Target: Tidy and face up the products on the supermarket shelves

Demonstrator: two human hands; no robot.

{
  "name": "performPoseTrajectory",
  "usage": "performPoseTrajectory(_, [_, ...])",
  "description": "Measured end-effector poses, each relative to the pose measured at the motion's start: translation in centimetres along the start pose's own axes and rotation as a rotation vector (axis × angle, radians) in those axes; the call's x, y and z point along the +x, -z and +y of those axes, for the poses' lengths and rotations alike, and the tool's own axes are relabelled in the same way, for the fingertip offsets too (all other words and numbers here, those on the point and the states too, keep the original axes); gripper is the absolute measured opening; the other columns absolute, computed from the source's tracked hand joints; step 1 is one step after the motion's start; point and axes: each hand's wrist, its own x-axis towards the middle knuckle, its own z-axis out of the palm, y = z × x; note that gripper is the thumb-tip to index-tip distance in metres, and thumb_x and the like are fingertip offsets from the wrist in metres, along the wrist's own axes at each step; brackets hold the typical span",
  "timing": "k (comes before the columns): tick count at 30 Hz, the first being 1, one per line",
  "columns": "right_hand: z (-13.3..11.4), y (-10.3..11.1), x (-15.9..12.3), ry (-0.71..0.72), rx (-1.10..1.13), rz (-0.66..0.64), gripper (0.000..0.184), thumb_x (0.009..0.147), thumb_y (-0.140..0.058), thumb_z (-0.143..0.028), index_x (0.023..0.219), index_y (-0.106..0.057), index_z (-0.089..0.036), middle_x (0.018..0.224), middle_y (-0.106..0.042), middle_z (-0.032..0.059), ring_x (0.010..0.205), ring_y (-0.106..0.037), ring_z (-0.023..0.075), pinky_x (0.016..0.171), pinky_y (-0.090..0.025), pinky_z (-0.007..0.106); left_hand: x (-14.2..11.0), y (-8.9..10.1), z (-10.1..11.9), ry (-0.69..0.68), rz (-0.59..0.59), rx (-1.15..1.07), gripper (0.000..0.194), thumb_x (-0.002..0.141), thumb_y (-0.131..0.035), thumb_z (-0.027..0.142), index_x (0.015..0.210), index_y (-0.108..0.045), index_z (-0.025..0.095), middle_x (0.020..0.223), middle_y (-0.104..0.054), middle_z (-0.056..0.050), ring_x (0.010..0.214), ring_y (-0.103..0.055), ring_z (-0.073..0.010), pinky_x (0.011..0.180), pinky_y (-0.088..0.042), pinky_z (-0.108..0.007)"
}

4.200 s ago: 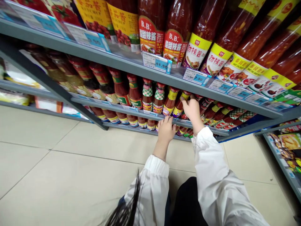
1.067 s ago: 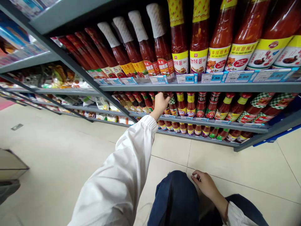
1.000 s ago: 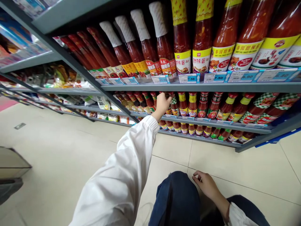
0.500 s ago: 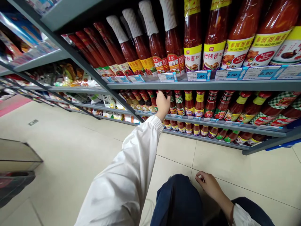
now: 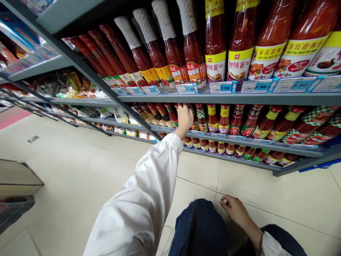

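My left hand, at the end of a white sleeve, reaches into the middle shelf row. Its fingers curl over the top of a sauce bottle there; the hand covers most of that bottle and the fingertips are partly hidden. Just right of it stands a bottle with a green checked neck. On its left is a red-capped sauce bottle. Low at the right, my right hand hangs near my knee, fingers loosely bent and apart, with nothing in them.
Large chili sauce bottles line the shelf above, over a grey shelf edge with price tags. Small jars fill the bottom shelf. A dark shelf upright slants on the left. A box-like object stands on the floor at far left.
My left hand stays at the same bottles, its fingers turned slightly and its thumb less visible. The view has shifted slightly. My right hand has barely moved.
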Motion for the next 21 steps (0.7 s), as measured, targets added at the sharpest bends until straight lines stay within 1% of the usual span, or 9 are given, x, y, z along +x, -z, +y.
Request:
performPoseTrajectory(2, [0.1, -0.1, 0.1, 0.011, 0.005, 0.005, 0.039, 0.094, -0.046, -0.046, 0.102, -0.073, -0.019, 0.085, -0.072, 0.0066, 0.079, -0.064, 0.022, 0.072, -0.039, 0.032, -0.5, -0.2, 0.8, -0.055, 0.004, 0.018, 0.04, 0.101, -0.045, 0.039, 0.128, -0.064, 0.016, 0.143, -0.05, -0.022, 0.141, -0.042, -0.0362, 0.119, -0.033, -0.05])
performPoseTrajectory(4, [0.3, -0.2, 0.2, 0.021, 0.011, 0.01, 0.04, 0.093, -0.046, -0.046, 0.101, -0.073, -0.019, 0.084, -0.072, 0.007, 0.078, -0.064, 0.0226, 0.072, -0.039, 0.032, -0.7, -0.3, 1.7, -0.032, -0.058, 0.059, 0.048, 0.097, -0.054, 0.052, 0.129, -0.067, 0.018, 0.151, -0.043, -0.022, 0.149, -0.03, -0.0434, 0.121, -0.025, -0.056])
performPoseTrajectory(5, [0.3, -0.2, 0.2, 0.024, 0.014, 0.016, 0.04, 0.093, -0.046, -0.047, 0.101, -0.073, -0.019, 0.084, -0.072, 0.0071, 0.078, -0.065, 0.0228, 0.072, -0.039, 0.032, -0.8, -0.3, 2.1, -0.007, -0.094, 0.073, 0.05, 0.095, -0.056, 0.054, 0.13, -0.068, 0.02, 0.154, -0.041, -0.022, 0.151, -0.024, -0.0456, 0.122, -0.022, -0.058])
performPoseTrajectory(7, [0.4, -0.3, 0.1, 0.028, 0.022, 0.026, 0.041, 0.092, -0.045, -0.047, 0.101, -0.073, -0.019, 0.083, -0.072, 0.007, 0.078, -0.065, 0.023, 0.073, -0.039, 0.032, -0.9, -0.5, 2.7, 0.038, -0.138, 0.089, 0.051, 0.096, -0.055, 0.054, 0.134, -0.067, 0.022, 0.159, -0.036, -0.021, 0.154, -0.018, -0.0468, 0.123, -0.017, -0.06])
performPoseTrajectory(10, [0.4, -0.3, 0.0, 0.033, 0.035, 0.034, 0.042, 0.092, -0.045, -0.049, 0.102, -0.072, -0.019, 0.082, -0.071, 0.0068, 0.077, -0.065, 0.0227, 0.072, -0.039, 0.032, -1.0, -0.8, 3.2, 0.069, -0.145, 0.117, 0.055, 0.099, -0.049, 0.053, 0.141, -0.062, 0.019, 0.163, -0.031, -0.023, 0.155, -0.018, -0.0462, 0.123, -0.016, -0.06])
performPoseTrajectory(13, [0.2, -0.2, 0.0, 0.035, 0.03, 0.033, 0.04, 0.093, -0.045, -0.048, 0.102, -0.072, -0.019, 0.081, -0.071, 0.0065, 0.076, -0.065, 0.0223, 0.072, -0.039, 0.032, -1.1, -1.1, 3.3, 0.078, -0.136, 0.131, 0.057, 0.1, -0.046, 0.053, 0.14, -0.06, 0.015, 0.163, -0.03, -0.027, 0.154, -0.021, -0.0457, 0.123, -0.016, -0.059])
performPoseTrajectory(15, [0.1, -0.2, 0.0, 0.034, 0.027, 0.034, 0.038, 0.093, -0.046, -0.045, 0.101, -0.072, -0.019, 0.081, -0.072, 0.0065, 0.076, -0.065, 0.0219, 0.072, -0.039, 0.032, -1.0, -1.2, 3.1, 0.063, -0.132, 0.116, 0.056, 0.1, -0.047, 0.054, 0.139, -0.061, 0.016, 0.161, -0.031, -0.027, 0.153, -0.023, -0.0455, 0.122, -0.019, -0.058])
performPoseTrajectory(18, [0.0, -0.1, 0.0, 0.017, 0.019, 0.022, 0.037, 0.094, -0.046, -0.043, 0.102, -0.072, -0.018, 0.081, -0.071, 0.0065, 0.076, -0.064, 0.0212, 0.072, -0.039, 0.031, -1.2, -0.8, 1.9, 0.001, -0.127, 0.086, 0.052, 0.099, -0.052, 0.054, 0.137, -0.062, 0.02, 0.158, -0.037, -0.025, 0.15, -0.029, -0.0426, 0.122, -0.023, -0.055])
performPoseTrajectory(21, [0.0, -0.1, -0.1, -0.014, -0.012, 0.005, 0.038, 0.095, -0.046, -0.044, 0.105, -0.072, -0.018, 0.082, -0.07, 0.0059, 0.075, -0.063, 0.0205, 0.071, -0.038, 0.03, -2.4, 0.5, -0.9, -0.115, -0.071, 0.061, 0.042, 0.101, -0.052, 0.047, 0.131, -0.064, 0.02, 0.158, -0.039, -0.022, 0.151, -0.031, -0.0369, 0.124, -0.02, -0.051])
